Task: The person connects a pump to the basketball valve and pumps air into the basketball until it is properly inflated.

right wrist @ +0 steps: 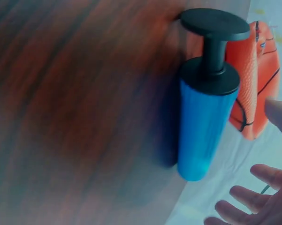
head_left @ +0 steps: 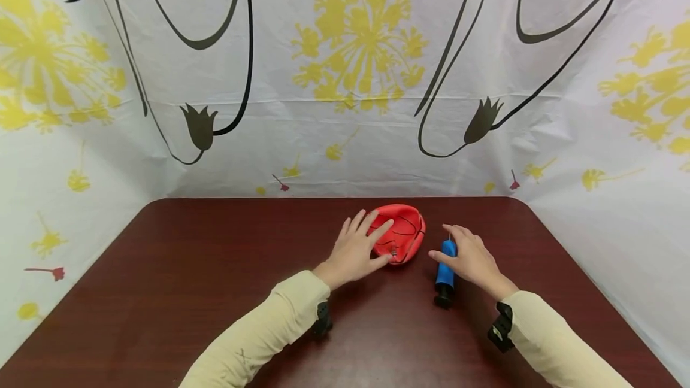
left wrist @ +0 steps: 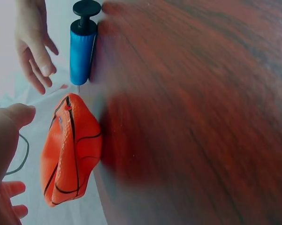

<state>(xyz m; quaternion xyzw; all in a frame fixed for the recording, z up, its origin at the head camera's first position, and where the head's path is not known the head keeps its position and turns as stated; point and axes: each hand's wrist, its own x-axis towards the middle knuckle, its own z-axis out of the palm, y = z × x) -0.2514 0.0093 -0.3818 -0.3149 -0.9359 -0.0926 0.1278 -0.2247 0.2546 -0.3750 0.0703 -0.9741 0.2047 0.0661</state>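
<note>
A deflated red ball (head_left: 405,227) with black lines lies crumpled near the table's far side. My left hand (head_left: 353,251) is spread over its left part in the head view, while the left wrist view shows the thumb and fingers apart from the ball (left wrist: 75,150). To the right lies a blue hand pump (head_left: 445,268) with a black plunger handle toward me and a thin needle at its far end. My right hand (head_left: 473,258) hovers beside the pump, fingers loosely bent. In the right wrist view its fingers (right wrist: 248,199) are clear of the pump's blue barrel (right wrist: 201,131).
The dark red-brown wooden table (head_left: 215,292) has rounded far corners. A white sheet (head_left: 356,154) with yellow and grey flower prints hangs behind it and on both sides. Black wrist bands (head_left: 502,327) sit over both cream sleeves.
</note>
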